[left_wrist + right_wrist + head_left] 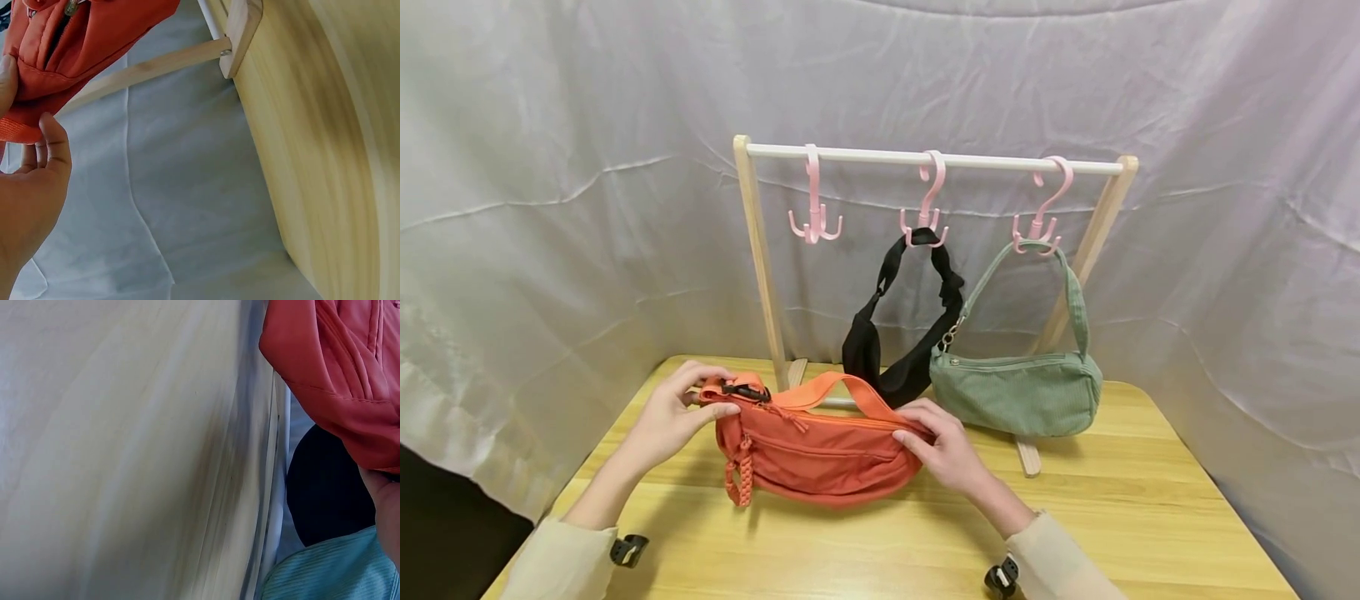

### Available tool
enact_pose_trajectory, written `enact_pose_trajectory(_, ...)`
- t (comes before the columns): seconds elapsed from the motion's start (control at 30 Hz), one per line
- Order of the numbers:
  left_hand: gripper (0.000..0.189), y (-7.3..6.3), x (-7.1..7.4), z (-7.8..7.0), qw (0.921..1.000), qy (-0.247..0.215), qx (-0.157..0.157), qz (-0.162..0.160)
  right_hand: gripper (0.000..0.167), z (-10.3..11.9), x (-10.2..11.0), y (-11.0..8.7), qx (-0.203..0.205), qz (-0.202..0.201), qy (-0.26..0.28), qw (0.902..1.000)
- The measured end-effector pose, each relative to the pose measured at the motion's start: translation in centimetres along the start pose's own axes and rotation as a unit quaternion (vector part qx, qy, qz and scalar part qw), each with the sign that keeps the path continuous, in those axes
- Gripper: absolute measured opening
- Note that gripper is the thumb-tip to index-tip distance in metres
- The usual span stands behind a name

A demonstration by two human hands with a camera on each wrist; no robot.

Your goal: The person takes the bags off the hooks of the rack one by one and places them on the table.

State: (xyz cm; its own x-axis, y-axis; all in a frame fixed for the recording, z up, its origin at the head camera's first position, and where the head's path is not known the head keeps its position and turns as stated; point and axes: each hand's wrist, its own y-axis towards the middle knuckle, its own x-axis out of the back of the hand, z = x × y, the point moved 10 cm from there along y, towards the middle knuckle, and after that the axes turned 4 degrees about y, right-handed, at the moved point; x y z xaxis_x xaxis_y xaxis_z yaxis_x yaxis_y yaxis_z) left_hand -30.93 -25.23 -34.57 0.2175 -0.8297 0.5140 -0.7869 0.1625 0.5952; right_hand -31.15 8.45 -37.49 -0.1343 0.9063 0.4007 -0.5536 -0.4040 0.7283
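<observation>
Both hands hold an orange-red shoulder bag by its upper corners, over the front of the table. My left hand pinches the left end near a black buckle, thumb in front and fingers behind. With thumb in front, my right hand grips the upper right corner. The orange strap arches above the zip, and a braided charm dangles at the left end. In the left wrist view, the left hand has the bag's corner between thumb and fingers.
Behind stands a wooden rack with a white bar. Of its pink hooks, the left one carries nothing. A black bag hangs from the middle hook, and a green corduroy bag from the right hook. Grey curtains surround the table.
</observation>
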Motion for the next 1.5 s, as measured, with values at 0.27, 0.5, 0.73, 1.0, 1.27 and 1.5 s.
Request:
enact_pose_trajectory(0.27, 0.038, -0.6, 0.1, 1.0, 0.9999, 0.005, 0.014, 0.002, 0.029, -2.9, -0.6, -0.7, -0.046, 0.005, -0.014, 0.9988)
enact_pose_trajectory(0.5, 0.037, -1.5, 0.4, 1.9, 0.9995, 0.029, 0.013, 0.009, 0.026, -3.3, -1.9, -1.0, -0.060, 0.023, -0.016, 0.9978)
enact_pose_trajectory(0.73, 0.033, -2.3, 0.9, 2.7, 0.9974, 0.065, 0.026, 0.017, 0.029, -3.7, -3.1, -1.0, -0.083, 0.030, 0.001, 0.9961)
enact_pose_trajectory(1.0, 0.026, -3.4, 2.1, 4.1, 0.9952, 0.079, 0.053, 0.022, 0.025, -4.5, -5.1, -0.8, -0.139, 0.066, 0.001, 0.9882)
enact_pose_trajectory(1.27, 0.023, -4.5, 3.5, 6.1, 0.9897, 0.106, 0.094, 0.020, 0.024, -4.0, -7.2, -0.1, -0.132, 0.085, 0.008, 0.9876)
enact_pose_trajectory(1.5, 0.026, -5.4, 4.7, 7.9, 0.9867, 0.118, 0.110, 0.021, 0.023, -4.0, -9.0, 0.2, -0.140, 0.093, 0.042, 0.9850)
